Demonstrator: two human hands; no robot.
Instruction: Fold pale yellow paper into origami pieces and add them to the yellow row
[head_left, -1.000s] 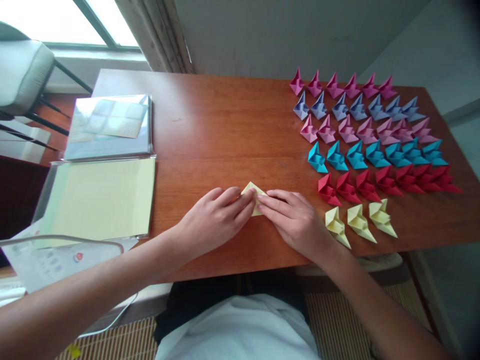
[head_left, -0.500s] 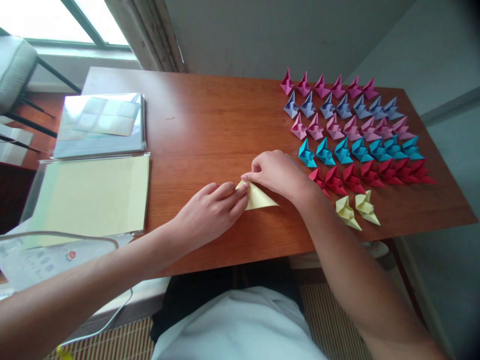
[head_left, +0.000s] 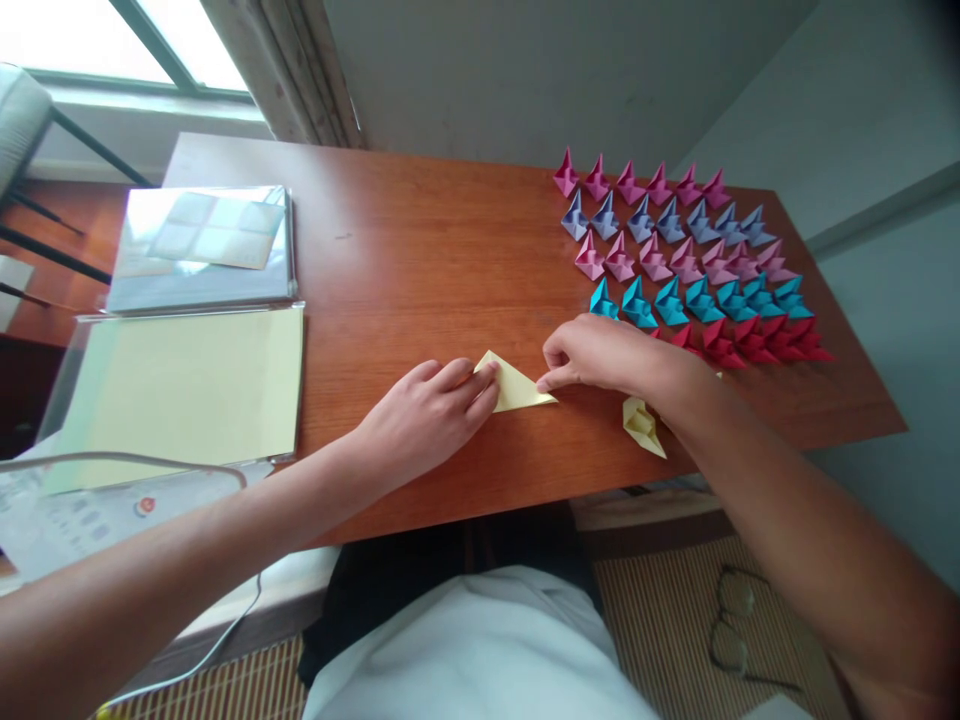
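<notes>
A flat, pale yellow paper triangle [head_left: 514, 388] lies only partly folded at centre, its raised points unmade; multicoloured folded-paper rows [head_left: 703, 300] stand finished toward two o'clock. The left hand [head_left: 431, 415], fingers bunched, grips its nine-o'clock side. The right hand [head_left: 600, 352] curls, thumb touching the three-o'clock corner; whether it pinches, I cannot tell.

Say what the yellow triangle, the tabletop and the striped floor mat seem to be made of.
Yellow triangle: thin matte paper, judging by its crisp straight edges.
Tabletop: wood or veneer, glossy; reddish-brown grain and window glare show.
Striped floor mat: probably bamboo slats, dull, given the narrow tan strips; imitation possible.
</notes>
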